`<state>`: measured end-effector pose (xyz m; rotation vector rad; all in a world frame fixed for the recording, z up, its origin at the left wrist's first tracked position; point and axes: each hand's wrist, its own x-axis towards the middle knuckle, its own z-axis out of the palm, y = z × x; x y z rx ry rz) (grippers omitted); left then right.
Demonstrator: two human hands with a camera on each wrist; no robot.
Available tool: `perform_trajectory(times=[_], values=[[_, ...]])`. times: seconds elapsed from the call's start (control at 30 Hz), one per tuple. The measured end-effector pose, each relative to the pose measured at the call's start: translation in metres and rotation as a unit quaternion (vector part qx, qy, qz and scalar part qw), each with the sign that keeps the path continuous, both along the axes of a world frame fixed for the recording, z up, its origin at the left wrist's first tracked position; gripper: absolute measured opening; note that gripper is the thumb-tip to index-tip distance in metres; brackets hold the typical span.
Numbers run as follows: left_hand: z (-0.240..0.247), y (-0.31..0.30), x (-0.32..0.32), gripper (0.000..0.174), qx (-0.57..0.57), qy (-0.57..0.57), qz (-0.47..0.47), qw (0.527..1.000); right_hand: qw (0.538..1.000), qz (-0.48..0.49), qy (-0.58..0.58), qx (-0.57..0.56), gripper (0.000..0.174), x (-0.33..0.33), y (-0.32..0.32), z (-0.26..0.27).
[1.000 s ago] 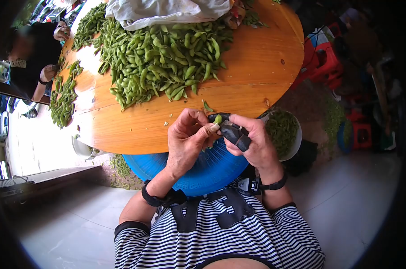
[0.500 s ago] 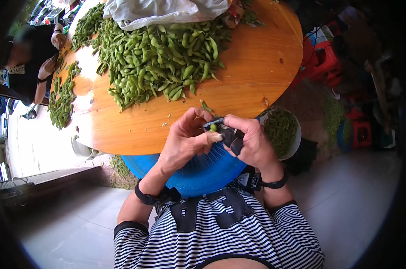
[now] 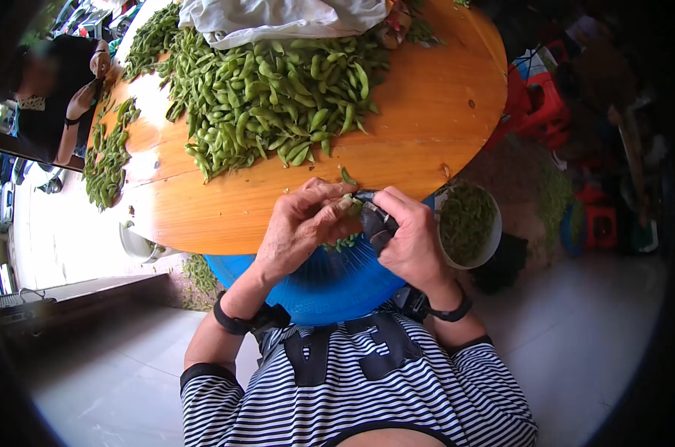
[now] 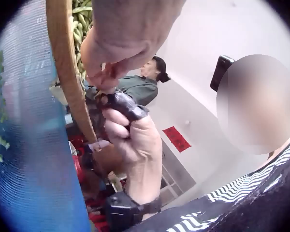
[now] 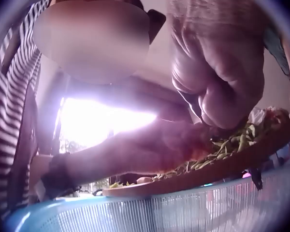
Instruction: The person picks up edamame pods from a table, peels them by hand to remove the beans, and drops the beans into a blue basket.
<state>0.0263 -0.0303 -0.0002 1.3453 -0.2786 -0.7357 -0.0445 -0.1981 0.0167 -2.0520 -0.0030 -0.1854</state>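
Over the blue basket (image 3: 337,298) on the person's lap, both hands meet at a green soybean pod (image 3: 352,206). My left hand (image 3: 294,232) pinches the pod between thumb and fingers. Curled fingers of my right hand (image 3: 414,237), some under a glossy black covering (image 3: 377,225), close on the pod's other end. In the left wrist view that black covering (image 4: 127,105) wraps the right hand's fingers, and the pod is mostly hidden. Green beans (image 4: 1,147) lie inside the basket. A single pod (image 3: 348,176) lies on the table just beyond the fingertips.
A big pile of soybean pods (image 3: 270,97) and a white cloth bag (image 3: 278,22) lie on the wooden table (image 3: 442,97). A white bucket (image 3: 495,237) of green pods stands at right. Another person (image 3: 51,112) sits at left; red stools (image 3: 542,112) stand at right.
The left hand has shifted slightly left and turned over, its fingers now covering more of the pod. The right hand keeps close to it. The other person's hands have moved a little.
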Motion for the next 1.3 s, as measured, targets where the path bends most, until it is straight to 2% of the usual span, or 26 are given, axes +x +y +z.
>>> perform_trajectory(times=[0.03,0.07,0.13,0.17,0.23,0.3,0.37,0.43,0.47,0.53,0.63,0.7,0.77,0.83,0.9,0.93,0.97,1.03,1.07,1.1,1.13,1.17,1.2,1.23,1.27,1.3], values=[[-0.002,-0.002,-0.002,0.025,-0.021,0.039,0.048,0.998,0.994,-0.044,-0.055,-0.085,0.026,-0.001,0.006,0.001],[-0.001,-0.002,-0.002,0.025,-0.021,0.04,0.049,0.998,0.987,-0.065,-0.083,-0.121,0.034,-0.003,0.009,-0.002],[0.001,-0.002,-0.003,0.02,-0.036,0.114,0.07,0.99,0.985,-0.09,-0.093,-0.116,0.036,-0.001,0.012,-0.004],[-0.002,-0.002,-0.004,0.02,-0.036,0.114,0.071,0.99,0.981,-0.117,-0.104,-0.11,0.037,-0.001,0.013,-0.005],[-0.009,-0.006,-0.007,0.016,-0.14,0.181,0.09,0.969,0.987,-0.093,-0.101,-0.089,0.033,0.001,0.007,-0.007],[-0.004,-0.01,-0.008,0.015,-0.157,0.172,0.084,0.969,0.995,-0.046,-0.021,0.091,0.027,0.0,0.005,-0.006],[-0.003,-0.011,-0.009,0.015,-0.175,0.163,0.081,0.968,0.994,-0.051,-0.036,0.091,0.025,-0.001,0.002,-0.01],[-0.004,-0.011,-0.01,0.017,-0.139,0.14,0.057,0.979,0.996,-0.054,-0.077,0.001,0.03,0.0,0.001,-0.007],[-0.006,-0.01,-0.01,0.017,-0.138,0.139,0.057,0.979,0.996,-0.054,-0.078,0.002,0.03,-0.001,0.002,-0.006],[-0.008,-0.012,-0.013,0.019,-0.122,0.081,0.049,0.988,0.977,-0.051,-0.157,-0.132,0.037,-0.004,0.008,-0.004],[0.01,-0.018,-0.02,0.022,-0.064,0.131,0.088,0.985,0.971,0.011,-0.192,-0.144,0.044,-0.002,0.01,0.0],[-0.001,-0.017,-0.022,0.022,-0.064,0.14,0.086,0.984,0.975,0.01,-0.18,-0.127,0.045,0.0,0.008,-0.001],[-0.008,-0.019,-0.023,0.021,-0.114,0.17,0.087,0.975,0.98,0.009,-0.168,-0.11,0.047,0.003,0.006,-0.001],[-0.009,-0.02,-0.024,0.02,-0.115,0.164,0.086,0.976,0.995,-0.015,-0.095,-0.036,0.048,0.004,0.002,0.0],[-0.004,-0.019,-0.025,0.02,-0.101,0.148,0.057,0.982,0.985,-0.031,0.03,0.168,0.041,0.004,-0.007,0.003],[-0.001,-0.019,-0.025,0.016,-0.105,0.163,0.076,0.978,0.94,-0.016,0.052,0.336,0.041,0.002,-0.015,0.0],[-0.001,-0.016,-0.021,0.016,-0.105,0.162,0.075,0.978,0.866,0.0,0.072,0.494,0.048,0.0,-0.024,-0.005],[0.0,-0.003,-0.007,0.018,0.012,-0.03,-0.073,0.997,0.876,0.006,0.072,0.476,0.078,-0.009,-0.047,-0.008],[0.008,0.005,-0.002,0.025,0.014,-0.058,-0.145,0.988,0.91,-0.01,0.075,0.408,0.095,-0.017,-0.063,-0.006],[0.018,0.009,0.006,0.025,0.013,-0.059,-0.145,0.988,0.926,-0.013,0.068,0.371,0.073,-0.024,-0.077,0.005],[0.028,0.01,0.016,0.024,0.04,-0.153,-0.208,0.965,0.927,-0.098,0.121,0.342,0.038,-0.035,-0.089,0.024],[0.034,0.01,0.023,0.023,0.067,-0.245,-0.267,0.93,0.988,-0.089,0.094,0.08,0.014,-0.041,-0.109,0.029],[0.035,0.004,0.024,0.014,0.119,-0.239,-0.189,0.945,0.99,-0.092,0.083,-0.068,0.016,-0.052,-0.131,0.021],[0.034,-0.003,0.032,0.014,0.119,-0.239,-0.186,0.946,0.977,-0.137,0.126,-0.1,0.021,-0.06,-0.142,0.025],[0.03,-0.013,0.045,0.011,0.192,-0.375,-0.092,0.902,0.956,-0.163,0.142,-0.199,0.023,-0.064,-0.149,0.032],[0.026,-0.022,0.055,0.01,0.259,-0.497,0.005,0.828,0.924,-0.187,0.156,-0.296,0.026,-0.067,-0.154,0.038]])
